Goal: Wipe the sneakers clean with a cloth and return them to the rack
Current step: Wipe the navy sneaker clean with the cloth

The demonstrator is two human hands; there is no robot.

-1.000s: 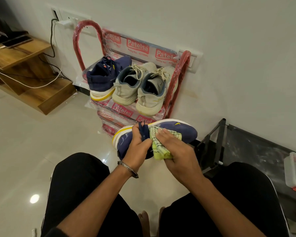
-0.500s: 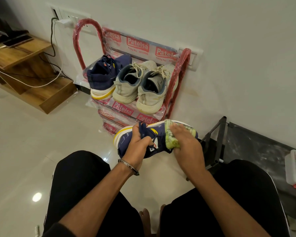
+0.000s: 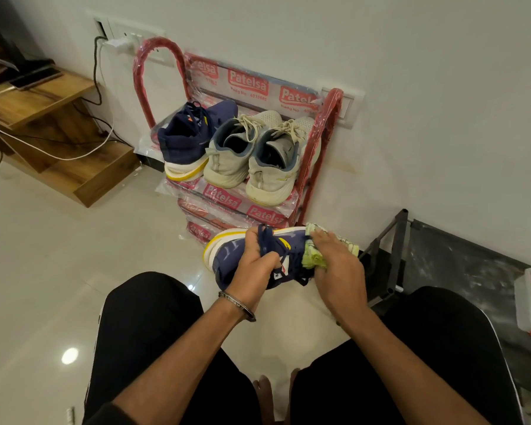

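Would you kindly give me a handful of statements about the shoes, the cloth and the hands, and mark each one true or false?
1. The left hand grips the blue sneaker by its opening. True.
2. The right hand holds a red cloth. False: the cloth is light green.
3. Three shoes sit on the top shelf of the red rack. True.
4. Both pale sneakers lie on the floor. False: they sit on the rack beside the second blue sneaker.
5. The cloth is pressed against the held sneaker's toe end. True.
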